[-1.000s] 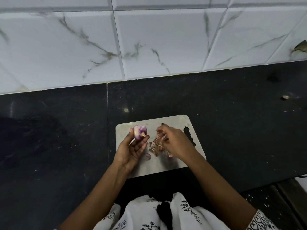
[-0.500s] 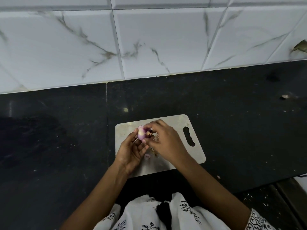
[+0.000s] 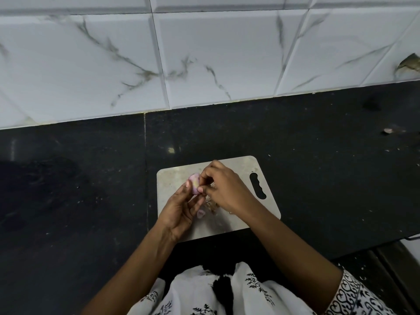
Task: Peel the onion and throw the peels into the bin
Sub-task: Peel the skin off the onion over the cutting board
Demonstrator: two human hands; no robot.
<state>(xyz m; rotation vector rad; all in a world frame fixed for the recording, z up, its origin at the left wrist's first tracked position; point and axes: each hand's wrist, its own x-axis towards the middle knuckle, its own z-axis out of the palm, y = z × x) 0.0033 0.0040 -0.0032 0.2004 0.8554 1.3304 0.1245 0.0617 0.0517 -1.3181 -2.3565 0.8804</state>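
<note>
Board (image 3: 179,178) on black counter (image 3: 318,178)

Small pale purple peeled onion (image 3: 195,183): was pinched between fingertips of left hand (image 3: 181,210), above the board. Right hand (image 3: 225,187): fingers closed on the onion's right side. Grey rectangular cutting board with slotted handle (image 3: 261,178): lay flat on the black stone desk (image 3: 318,155). Heap of brownish papery onion peels (image 3: 211,205): lay on the board beneath the hands, a pinkish scrap (image 3: 201,213) beside it. White marble-veined wall tiles (image 3: 227,53): stood behind the desk.
</note>
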